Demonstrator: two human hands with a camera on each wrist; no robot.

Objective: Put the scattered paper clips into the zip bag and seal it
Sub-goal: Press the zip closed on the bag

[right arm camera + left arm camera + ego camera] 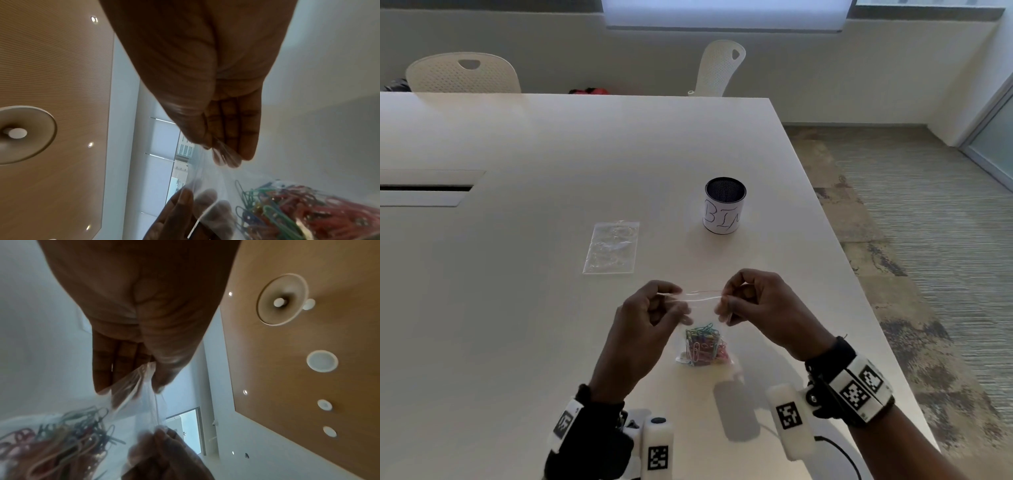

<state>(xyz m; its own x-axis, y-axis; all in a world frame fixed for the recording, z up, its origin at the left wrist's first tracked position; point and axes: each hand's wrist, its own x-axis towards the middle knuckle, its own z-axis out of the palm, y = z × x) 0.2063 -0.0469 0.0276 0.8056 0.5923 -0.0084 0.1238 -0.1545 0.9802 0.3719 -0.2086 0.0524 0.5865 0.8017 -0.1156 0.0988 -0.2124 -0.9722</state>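
A clear zip bag (703,313) hangs just above the white table (551,144), held up by both hands. Its bottom bulges with a heap of coloured paper clips (705,344). My left hand (671,301) pinches the left end of the zip strip and my right hand (726,303) pinches the right end. The strip stretches taut between them. In the left wrist view the thumb and fingers (162,378) squeeze the bag's top (141,386), with the clips (68,438) below. In the right wrist view the fingertips (226,155) pinch the plastic above the clips (298,209).
A second clear zip bag (613,246) lies flat on the table behind my hands. A black mesh cup (725,205) with a white label reading "BIN" stands to its right. The table's right edge runs close to my right wrist. Two white chairs (462,73) stand beyond the far edge.
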